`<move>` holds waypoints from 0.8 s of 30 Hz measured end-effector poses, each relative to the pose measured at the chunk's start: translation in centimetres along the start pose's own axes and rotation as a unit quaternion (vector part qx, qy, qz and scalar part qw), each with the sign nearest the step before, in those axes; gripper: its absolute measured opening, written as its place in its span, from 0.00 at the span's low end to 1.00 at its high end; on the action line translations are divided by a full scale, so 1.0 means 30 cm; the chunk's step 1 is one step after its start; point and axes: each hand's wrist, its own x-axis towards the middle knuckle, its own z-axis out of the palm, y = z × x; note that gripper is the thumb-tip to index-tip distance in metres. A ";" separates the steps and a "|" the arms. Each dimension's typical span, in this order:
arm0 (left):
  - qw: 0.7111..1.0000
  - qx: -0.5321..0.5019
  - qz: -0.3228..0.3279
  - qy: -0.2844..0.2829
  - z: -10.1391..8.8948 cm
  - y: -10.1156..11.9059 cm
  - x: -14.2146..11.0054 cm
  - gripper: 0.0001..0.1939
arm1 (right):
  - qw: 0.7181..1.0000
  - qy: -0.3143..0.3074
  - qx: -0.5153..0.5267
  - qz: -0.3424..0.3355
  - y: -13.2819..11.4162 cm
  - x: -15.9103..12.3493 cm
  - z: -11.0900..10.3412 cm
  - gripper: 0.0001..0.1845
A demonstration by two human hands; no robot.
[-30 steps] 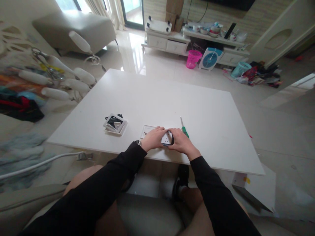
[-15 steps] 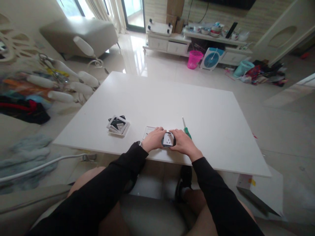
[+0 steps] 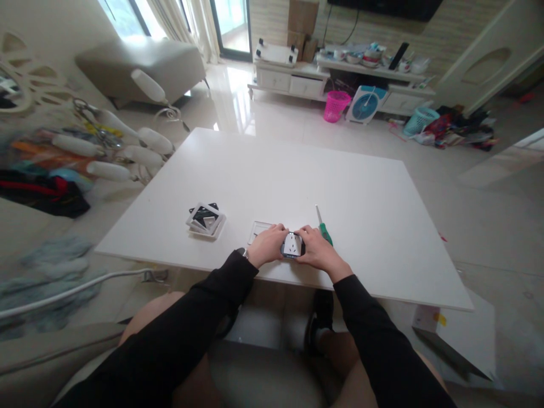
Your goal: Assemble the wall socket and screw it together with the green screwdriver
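Note:
A wall socket (image 3: 292,245) with a white face and dark surround is gripped between both hands, close to the table's front edge. My left hand (image 3: 267,245) closes on its left side, a watch at the wrist. My right hand (image 3: 318,249) holds the opposite side, fingers bent around the edge. Partly hidden behind the left hand lies a clear, shallow tray-like piece (image 3: 257,229). Just beyond the right hand is a screwdriver (image 3: 323,228) with a green handle, its shaft pointing away from me.
A stack of white and black frames (image 3: 207,220) rests on the left of the white table (image 3: 293,175). A lamp with several white shades (image 3: 148,85) stands beyond the left edge. A pink basket (image 3: 337,106) and a blue fan (image 3: 366,104) are on the floor behind.
The view has shifted slightly, so everything sits a little lower in the picture. Both hands keep their hold on the socket, with hardly any movement.

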 end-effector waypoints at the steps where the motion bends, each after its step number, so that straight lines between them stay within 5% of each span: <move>1: 1.000 0.002 0.000 0.001 0.000 0.002 0.000 0.26 | 1.000 0.000 0.008 0.000 0.004 0.001 0.002 0.37; 24: 0.999 -0.019 -0.034 0.000 0.012 -0.016 0.026 0.33 | 0.999 -0.014 0.025 0.036 -0.015 0.010 -0.018 0.38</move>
